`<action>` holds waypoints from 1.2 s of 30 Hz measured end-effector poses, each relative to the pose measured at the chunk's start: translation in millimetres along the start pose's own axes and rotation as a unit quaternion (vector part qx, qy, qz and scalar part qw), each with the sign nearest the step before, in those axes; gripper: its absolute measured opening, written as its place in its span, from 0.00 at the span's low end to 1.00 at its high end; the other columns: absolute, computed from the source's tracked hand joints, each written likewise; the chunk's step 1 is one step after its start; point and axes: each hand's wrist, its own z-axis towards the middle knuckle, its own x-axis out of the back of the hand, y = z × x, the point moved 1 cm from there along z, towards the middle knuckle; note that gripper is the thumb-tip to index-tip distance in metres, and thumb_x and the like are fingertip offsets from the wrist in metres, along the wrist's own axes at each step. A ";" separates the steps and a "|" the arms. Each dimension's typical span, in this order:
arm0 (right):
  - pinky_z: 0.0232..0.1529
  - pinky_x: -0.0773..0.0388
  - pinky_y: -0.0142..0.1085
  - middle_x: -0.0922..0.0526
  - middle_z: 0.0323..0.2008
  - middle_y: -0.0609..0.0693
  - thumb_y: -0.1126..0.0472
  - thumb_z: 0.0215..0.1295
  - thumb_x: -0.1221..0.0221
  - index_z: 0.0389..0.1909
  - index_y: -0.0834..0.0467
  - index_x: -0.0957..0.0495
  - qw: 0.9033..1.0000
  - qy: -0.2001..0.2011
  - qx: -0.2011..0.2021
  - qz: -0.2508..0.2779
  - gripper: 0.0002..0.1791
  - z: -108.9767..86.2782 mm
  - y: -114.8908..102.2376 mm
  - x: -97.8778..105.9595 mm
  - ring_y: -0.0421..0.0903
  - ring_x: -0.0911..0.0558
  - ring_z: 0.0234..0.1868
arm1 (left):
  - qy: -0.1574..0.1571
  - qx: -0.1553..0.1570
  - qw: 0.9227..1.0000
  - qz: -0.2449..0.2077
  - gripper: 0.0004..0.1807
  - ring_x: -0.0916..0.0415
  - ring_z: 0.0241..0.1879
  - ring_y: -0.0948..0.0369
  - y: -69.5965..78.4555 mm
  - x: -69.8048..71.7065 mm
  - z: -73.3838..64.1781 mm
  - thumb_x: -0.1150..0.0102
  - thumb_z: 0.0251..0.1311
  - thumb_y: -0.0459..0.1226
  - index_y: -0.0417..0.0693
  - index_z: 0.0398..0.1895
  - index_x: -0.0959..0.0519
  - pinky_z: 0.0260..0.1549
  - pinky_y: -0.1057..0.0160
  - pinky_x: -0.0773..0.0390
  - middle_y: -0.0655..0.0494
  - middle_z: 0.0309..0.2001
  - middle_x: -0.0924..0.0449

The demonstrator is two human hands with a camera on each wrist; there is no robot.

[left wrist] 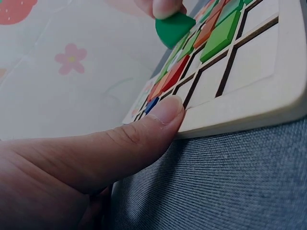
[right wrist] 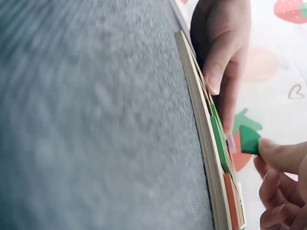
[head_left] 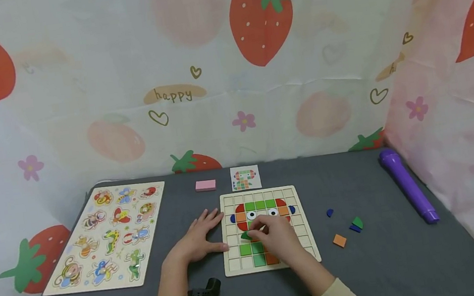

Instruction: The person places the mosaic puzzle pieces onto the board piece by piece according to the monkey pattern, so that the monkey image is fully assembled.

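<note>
A wooden grid board lies on the grey table, with green, orange, red and blue pieces and two eye pieces set in its cells. My left hand rests at its left edge, fingers extended; in the left wrist view the thumb presses the rim. Over the board, my right hand pinches a dark green quarter-round piece between thumb and fingertips. The right wrist view shows this green piece held up off the board. The cells under the right hand are partly hidden.
Right of the board lie an orange square, a green piece and blue pieces. A purple cylinder lies farther right. Behind are a pattern card and a pink block. An insect picture board lies left.
</note>
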 end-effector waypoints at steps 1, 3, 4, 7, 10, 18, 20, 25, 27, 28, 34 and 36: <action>0.26 0.27 0.30 0.16 0.28 0.38 0.55 0.64 0.32 0.33 0.48 0.14 1.000 0.001 0.003 -0.006 0.02 0.1 0.1 -1.0 0.36 0.23 0.25 | 0.000 -0.001 1.000 0.000 0.51 0.64 0.81 0.43 0.1 0.0 0.2 0.26 0.53 0.55 0.58 0.79 0.40 0.74 0.31 0.55 0.53 0.81 0.50; 0.27 0.26 0.30 0.15 0.29 0.38 0.55 0.65 0.32 0.33 0.49 0.13 1.000 0.003 0.010 -0.019 0.03 0.4 0.5 -2.7 0.35 0.23 0.26 | 0.000 -0.001 1.000 0.000 0.51 0.64 0.81 0.43 0.1 -0.2 0.6 0.26 0.53 0.55 0.58 0.79 0.40 0.74 0.31 0.55 0.53 0.81 0.50; 0.27 0.26 0.29 0.15 0.29 0.38 0.55 0.65 0.32 0.34 0.49 0.13 1.000 0.004 0.012 -0.026 0.03 0.6 0.9 -3.7 0.34 0.23 0.26 | 0.000 -0.001 1.000 0.000 0.51 0.64 0.81 0.42 0.0 -0.3 0.7 0.26 0.53 0.54 0.58 0.79 0.40 0.73 0.31 0.54 0.53 0.81 0.50; 0.29 0.26 0.29 0.15 0.30 0.37 0.55 0.64 0.32 0.35 0.48 0.13 0.999 0.004 0.016 -0.045 0.02 1.4 1.8 -6.5 0.34 0.23 0.27 | 0.000 -0.002 1.000 -0.003 0.51 0.64 0.81 0.41 -0.3 -0.1 0.5 0.26 0.53 0.54 0.58 0.79 0.40 0.73 0.31 0.54 0.52 0.81 0.50; 0.31 0.25 0.30 0.14 0.31 0.37 0.55 0.64 0.31 0.36 0.48 0.12 0.998 0.002 0.013 -0.059 0.02 2.3 2.0 -9.6 0.35 0.24 0.28 | 0.001 -0.004 1.000 -0.005 0.51 0.64 0.81 0.42 -0.4 0.4 -0.2 0.26 0.53 0.54 0.58 0.79 0.40 0.73 0.31 0.54 0.52 0.81 0.50; 0.36 0.20 0.33 0.15 0.36 0.42 0.54 0.65 0.32 0.42 0.49 0.11 0.986 -0.012 0.068 -0.150 0.08 1.4 0.0 -13.3 0.38 0.20 0.34 | 0.001 0.001 1.000 -0.003 0.51 0.64 0.81 0.43 0.8 -0.1 0.4 0.26 0.52 0.54 0.58 0.79 0.39 0.73 0.31 0.54 0.52 0.81 0.49; 0.34 0.21 0.32 0.17 0.36 0.43 0.52 0.65 0.32 0.44 0.49 0.11 0.980 -0.018 0.083 -0.182 0.10 1.2 -0.1 -14.0 0.38 0.21 0.32 | 0.002 0.001 1.000 -0.001 0.51 0.64 0.81 0.44 0.6 -0.4 0.5 0.26 0.52 0.54 0.58 0.79 0.39 0.74 0.32 0.55 0.52 0.81 0.49; 0.28 0.25 0.28 0.21 0.34 0.44 0.51 0.65 0.32 0.47 0.50 0.11 0.971 -0.029 0.102 -0.215 0.13 0.1 -0.8 -15.4 0.36 0.25 0.28 | 0.003 0.001 1.000 0.000 0.51 0.64 0.81 0.44 -0.1 -0.6 0.7 0.26 0.52 0.54 0.58 0.79 0.39 0.74 0.32 0.55 0.53 0.81 0.49; 0.27 0.26 0.28 0.21 0.33 0.43 0.52 0.64 0.32 0.47 0.49 0.11 0.971 -0.028 0.103 -0.214 0.13 -0.5 -1.0 -15.8 0.36 0.25 0.28 | 0.002 0.002 1.000 0.000 0.51 0.64 0.81 0.45 -0.2 -0.5 1.0 0.26 0.52 0.54 0.58 0.79 0.39 0.74 0.32 0.55 0.53 0.81 0.49; 0.27 0.26 0.28 0.21 0.33 0.43 0.52 0.64 0.31 0.47 0.49 0.11 0.971 -0.027 0.104 -0.213 0.12 -0.7 -1.1 -15.8 0.36 0.25 0.28 | 0.001 0.002 1.000 0.000 0.51 0.64 0.81 0.44 -0.2 -0.5 1.1 0.26 0.52 0.54 0.58 0.79 0.39 0.74 0.32 0.55 0.53 0.81 0.49; 0.25 0.30 0.27 0.22 0.34 0.42 0.51 0.65 0.33 0.45 0.45 0.10 0.970 -0.031 0.106 -0.215 0.10 -2.5 -3.0 -13.8 0.34 0.26 0.27 | 0.000 0.000 1.000 0.002 0.51 0.64 0.81 0.44 -0.6 0.0 0.8 0.26 0.53 0.54 0.58 0.79 0.39 0.74 0.32 0.54 0.53 0.81 0.49; 0.24 0.33 0.27 0.23 0.33 0.41 0.49 0.66 0.33 0.46 0.43 0.10 0.968 -0.042 0.109 -0.220 0.10 -3.3 -4.4 -12.5 0.34 0.29 0.26 | 0.000 0.000 1.000 0.002 0.50 0.64 0.81 0.43 -1.0 -0.2 0.4 0.26 0.53 0.54 0.58 0.79 0.39 0.74 0.32 0.54 0.52 0.81 0.49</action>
